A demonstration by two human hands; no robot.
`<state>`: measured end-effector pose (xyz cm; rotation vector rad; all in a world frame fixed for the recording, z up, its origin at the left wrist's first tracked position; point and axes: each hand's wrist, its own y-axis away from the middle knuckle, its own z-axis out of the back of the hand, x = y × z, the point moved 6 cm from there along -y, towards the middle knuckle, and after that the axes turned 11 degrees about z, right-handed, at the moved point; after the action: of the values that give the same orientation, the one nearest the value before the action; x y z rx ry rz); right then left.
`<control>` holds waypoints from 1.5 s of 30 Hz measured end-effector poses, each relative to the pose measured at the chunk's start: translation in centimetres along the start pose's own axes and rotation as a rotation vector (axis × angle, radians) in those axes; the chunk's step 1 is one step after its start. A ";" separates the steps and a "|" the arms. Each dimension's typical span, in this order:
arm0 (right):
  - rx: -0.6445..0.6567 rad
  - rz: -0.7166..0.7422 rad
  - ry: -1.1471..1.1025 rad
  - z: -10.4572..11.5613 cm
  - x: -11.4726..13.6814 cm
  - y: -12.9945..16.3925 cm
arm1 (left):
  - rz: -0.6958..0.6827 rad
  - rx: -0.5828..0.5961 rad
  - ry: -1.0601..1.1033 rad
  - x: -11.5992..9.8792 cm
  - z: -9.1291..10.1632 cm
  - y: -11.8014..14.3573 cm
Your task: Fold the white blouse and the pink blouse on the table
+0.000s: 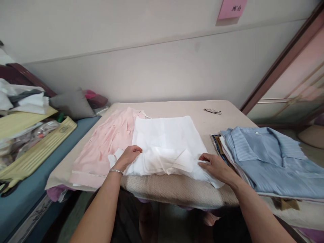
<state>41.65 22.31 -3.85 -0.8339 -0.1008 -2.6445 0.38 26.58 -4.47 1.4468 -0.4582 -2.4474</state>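
A thin white garment (167, 131) lies spread in front of me, its near part bunched in loose, sheer folds. My left hand (129, 157), with a bracelet at the wrist, is closed on the left side of this garment with fingers curled. On the right side, my right hand (215, 166) touches the cloth; its thumb and forefinger are a little apart, with no fabric visible between them. A pink garment (106, 141) lies crumpled beside my left hand. To the right of my right hand rests a stack of folded clothes, topped by a light blue striped shirt (270, 162).
Glasses (212, 111) lie toward the back of the beige padded surface (202, 118). At left, a blue bed (32, 179) holds a yellow ridged board (43, 145), bagged items and a grey cushion (73, 104). A pale wall (162, 74) stands behind, with a pink note (231, 9).
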 end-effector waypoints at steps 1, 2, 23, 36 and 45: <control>-0.002 0.000 -0.003 0.1 0.1 0.0 | -0.024 -0.001 -0.051 -0.1 -0.1 0.0; -0.002 -0.006 -0.007 0.2 0.2 0.1 | -0.050 -0.002 -0.104 -0.2 -0.1 0.0; -0.232 0.030 -0.064 2.3 3.9 2.3 | -0.268 -0.301 -0.587 -1.1 0.1 3.5; -0.251 0.273 -0.448 13.4 14.9 7.1 | -0.443 -0.314 -0.358 -11.6 9.0 16.9; -0.190 0.382 -0.262 16.4 23.6 12.3 | -0.613 -0.737 -0.516 -18.1 14.7 28.3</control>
<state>37.08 6.13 22.47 -1.1336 0.2245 -2.2025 -2.28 9.48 27.84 0.6888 0.8583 -2.9389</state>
